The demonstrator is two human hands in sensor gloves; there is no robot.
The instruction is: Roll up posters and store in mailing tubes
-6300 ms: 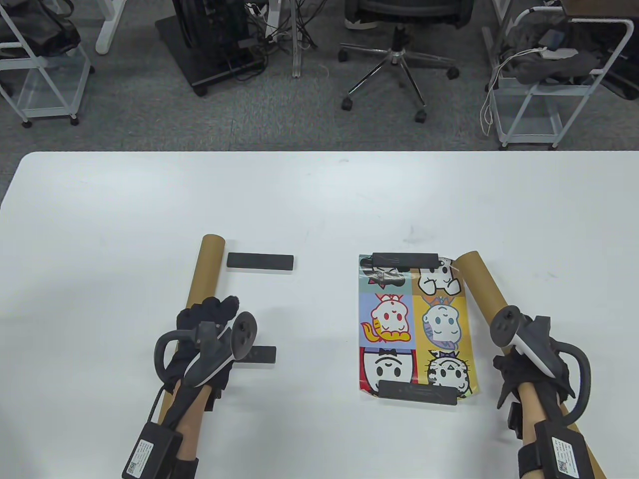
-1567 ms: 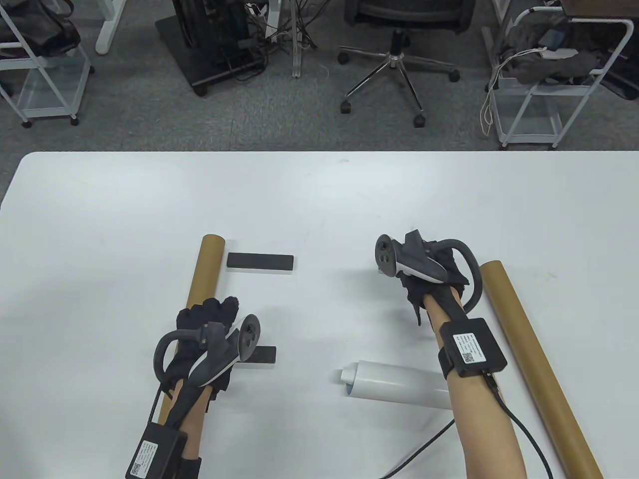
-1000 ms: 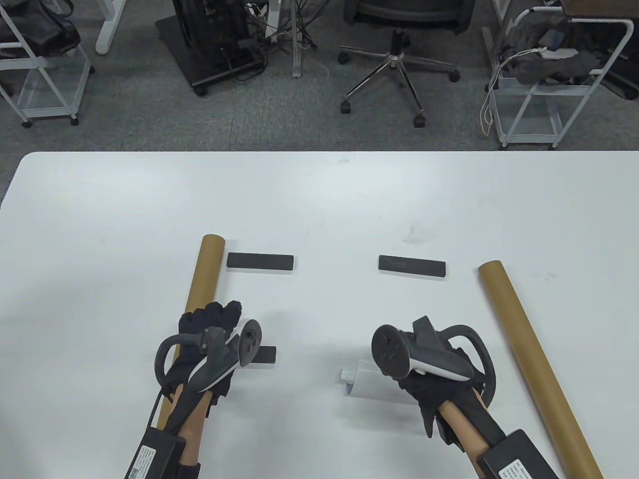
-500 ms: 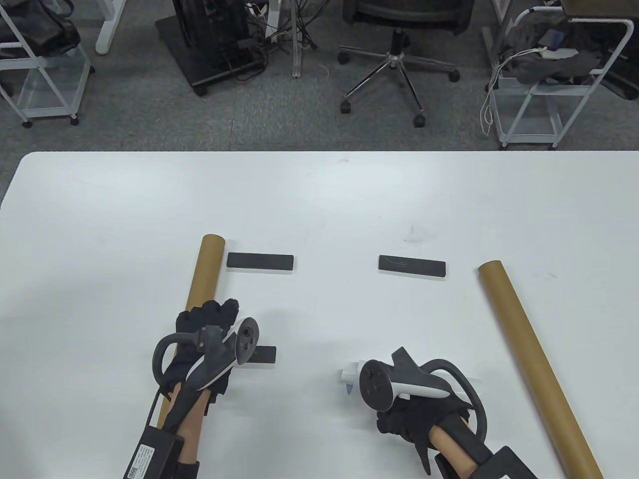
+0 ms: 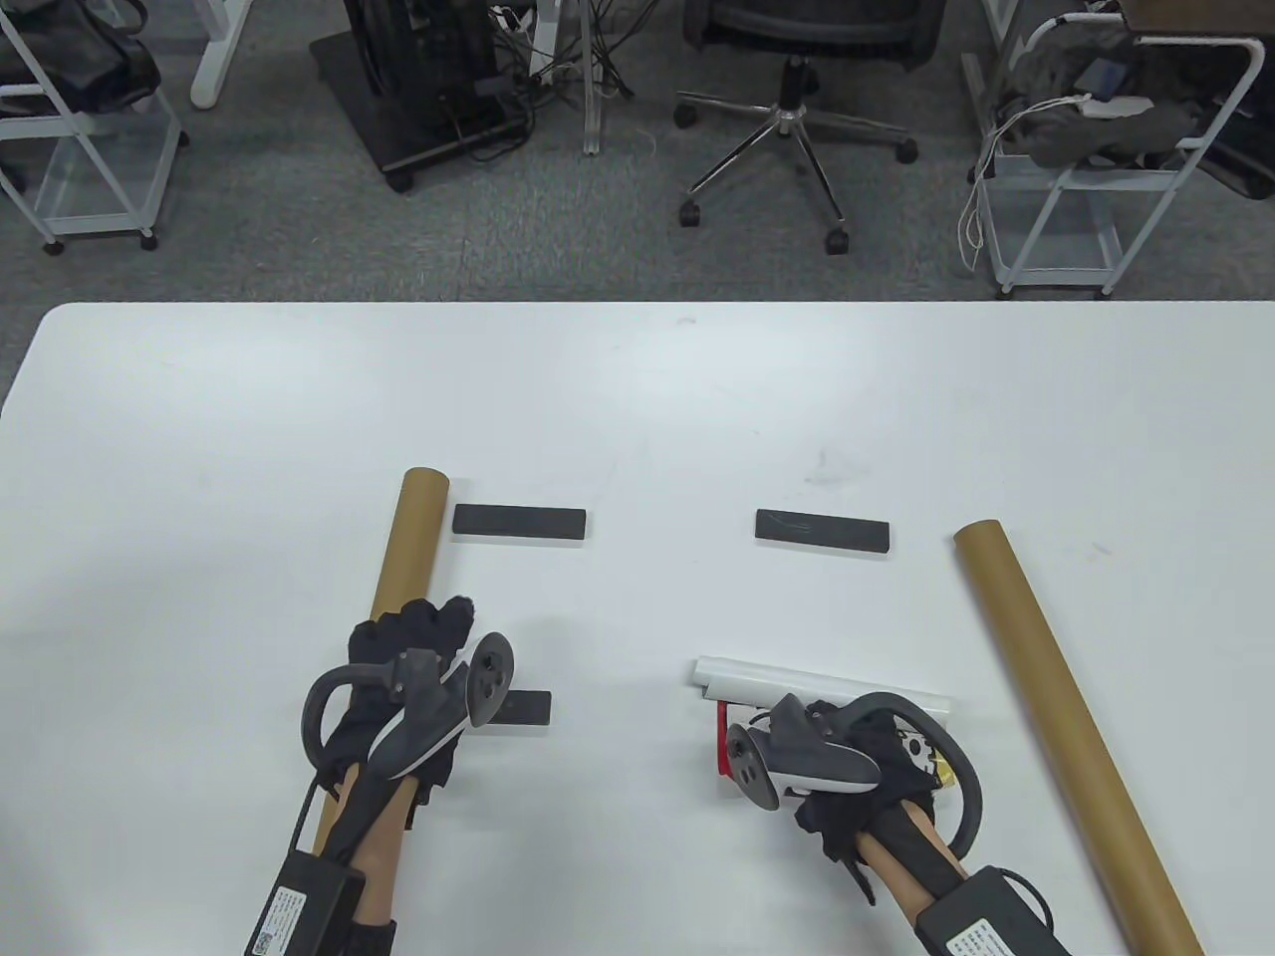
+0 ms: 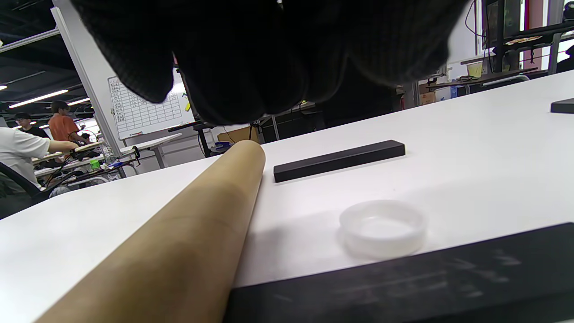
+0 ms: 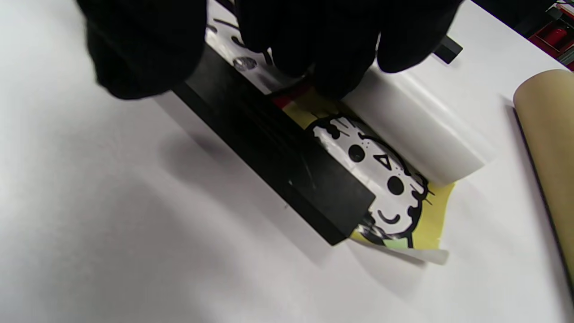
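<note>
We judge the job half done: the poster (image 5: 797, 685), mostly rolled, lies left of the right mailing tube (image 5: 1066, 717) with our right hand's (image 5: 857, 777) fingers (image 7: 332, 49) curled on it, our left hand (image 5: 398, 667) resting relaxed on the other tube (image 5: 410, 543); tubing remains.

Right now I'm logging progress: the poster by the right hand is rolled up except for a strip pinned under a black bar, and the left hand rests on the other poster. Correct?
Not quite. The left hand rests on a cardboard mailing tube, not a poster; the left wrist view shows it. The rest holds: the poster by the right hand is rolled up except for a strip pinned under a black bar.
</note>
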